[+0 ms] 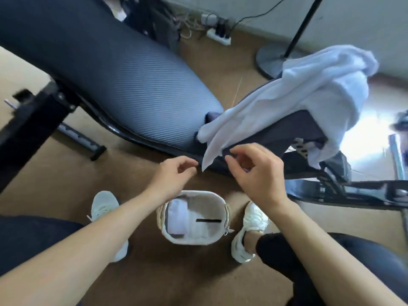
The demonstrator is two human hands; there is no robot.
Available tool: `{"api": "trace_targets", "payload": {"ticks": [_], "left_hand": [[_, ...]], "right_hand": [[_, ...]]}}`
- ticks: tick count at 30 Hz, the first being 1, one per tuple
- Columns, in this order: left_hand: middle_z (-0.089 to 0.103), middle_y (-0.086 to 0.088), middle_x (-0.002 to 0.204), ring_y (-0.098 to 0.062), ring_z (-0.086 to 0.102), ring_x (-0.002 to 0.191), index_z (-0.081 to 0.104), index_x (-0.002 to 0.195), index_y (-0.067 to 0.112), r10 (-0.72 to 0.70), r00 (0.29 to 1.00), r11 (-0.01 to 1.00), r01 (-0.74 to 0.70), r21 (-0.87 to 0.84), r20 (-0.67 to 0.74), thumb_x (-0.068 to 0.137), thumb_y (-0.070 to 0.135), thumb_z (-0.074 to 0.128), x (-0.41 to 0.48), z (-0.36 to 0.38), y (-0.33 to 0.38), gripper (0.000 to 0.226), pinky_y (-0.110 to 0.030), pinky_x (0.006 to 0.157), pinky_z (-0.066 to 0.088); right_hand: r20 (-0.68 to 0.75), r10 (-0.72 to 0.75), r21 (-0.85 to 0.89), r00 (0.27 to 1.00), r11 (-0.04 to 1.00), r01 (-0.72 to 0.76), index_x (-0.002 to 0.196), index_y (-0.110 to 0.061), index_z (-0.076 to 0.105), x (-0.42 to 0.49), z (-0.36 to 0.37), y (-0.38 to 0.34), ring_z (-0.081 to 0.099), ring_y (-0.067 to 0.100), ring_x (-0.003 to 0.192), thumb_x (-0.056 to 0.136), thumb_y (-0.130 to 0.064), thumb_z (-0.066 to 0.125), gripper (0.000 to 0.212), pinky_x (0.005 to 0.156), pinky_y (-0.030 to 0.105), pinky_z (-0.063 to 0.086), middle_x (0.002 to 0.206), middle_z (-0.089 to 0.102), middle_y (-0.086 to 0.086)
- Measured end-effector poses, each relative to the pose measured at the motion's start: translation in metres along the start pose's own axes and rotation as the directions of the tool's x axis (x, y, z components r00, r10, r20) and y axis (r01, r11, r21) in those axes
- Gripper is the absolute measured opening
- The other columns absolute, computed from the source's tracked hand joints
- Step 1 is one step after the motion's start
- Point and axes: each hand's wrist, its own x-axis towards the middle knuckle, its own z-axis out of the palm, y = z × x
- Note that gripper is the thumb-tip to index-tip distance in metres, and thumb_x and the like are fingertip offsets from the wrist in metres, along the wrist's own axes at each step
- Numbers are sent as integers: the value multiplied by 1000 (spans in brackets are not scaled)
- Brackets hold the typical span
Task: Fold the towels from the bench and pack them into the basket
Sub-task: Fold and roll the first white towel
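Note:
A heap of white towels [309,93] lies crumpled on the seat pad of the dark padded bench [123,85], with one corner hanging over the near edge. My left hand [174,173] hovers just left of that hanging corner, fingers curled and apart, holding nothing. My right hand [256,171] is just right of the corner, thumb and forefinger spread, not touching the cloth. On the floor between my feet stands a small white woven basket [217,234]. One folded white towel [176,218] stands against its left wall.
The bench's black metal frame [353,191] runs along the floor to the right. My white sneakers [254,219] flank the basket. A lamp stand base [271,60] and a power strip [218,36] with cables sit by the far wall. Brown floor surrounds the basket.

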Motion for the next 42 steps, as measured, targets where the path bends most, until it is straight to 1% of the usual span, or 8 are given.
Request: {"api": "trace_targets", "payload": {"ticks": [6,11,16,19,22,29,37,42], "left_hand": [[74,8,99,9,65,83,73,118,20,217,972,974,-221,-44,-90,94,24,72,15,24,87,25,-3,74,44],[61,4,132,-13,60,114,57,138,20,329,925,940,-341,-30,-187,91,34,75,46,53,131,52,-36,100,53],[58,2,137,-17,56,125,57,141,24,392,900,914,-405,-33,-193,92,49,70,71,69,170,56,-38,107,48],[70,3,98,-9,63,92,71,103,15,418,871,898,-439,-25,-260,97,45,65,79,69,187,31,-34,82,53],[51,12,69,1,44,61,57,78,18,402,850,865,-474,-162,-340,104,32,57,70,58,193,30,-20,60,38],[54,5,78,-8,46,75,61,81,27,205,873,881,-362,-305,-443,105,30,54,34,0,144,26,-34,72,40],[68,17,94,14,61,81,67,117,19,382,917,924,-382,20,-119,103,25,59,-39,-50,95,18,-6,78,44],[73,22,92,0,67,86,70,111,33,365,916,912,-388,131,169,93,52,60,-70,-58,65,28,-17,80,50]], "right_hand": [[-401,111,-49,909,989,-142,94,-10,74,29,-52,30,60,28,80,88,-21,75,13,75,37,54,87,66,6],[-573,135,-152,809,952,-266,112,-10,72,44,-73,58,57,39,103,83,-27,80,35,102,12,29,112,63,15],[-468,221,-107,856,947,-303,141,-18,57,51,-78,71,48,35,122,89,-32,70,56,102,31,37,143,53,9],[-463,208,-84,862,957,-276,137,-17,61,53,-86,77,52,35,120,92,-28,67,46,98,15,29,137,56,10],[-433,212,-85,876,958,-273,137,-19,62,51,-90,78,52,34,119,94,-24,68,43,94,25,37,137,56,10],[-388,232,-103,892,951,-292,139,-21,59,50,-93,72,53,36,124,88,-25,69,52,102,46,45,146,54,7],[-347,89,-170,934,973,-156,124,-19,68,25,-81,29,55,31,120,84,-30,71,42,101,46,44,132,63,3],[147,-1,205,989,978,-30,124,-16,70,2,-48,-23,58,15,119,82,-22,80,44,105,36,45,126,68,-2]]}}
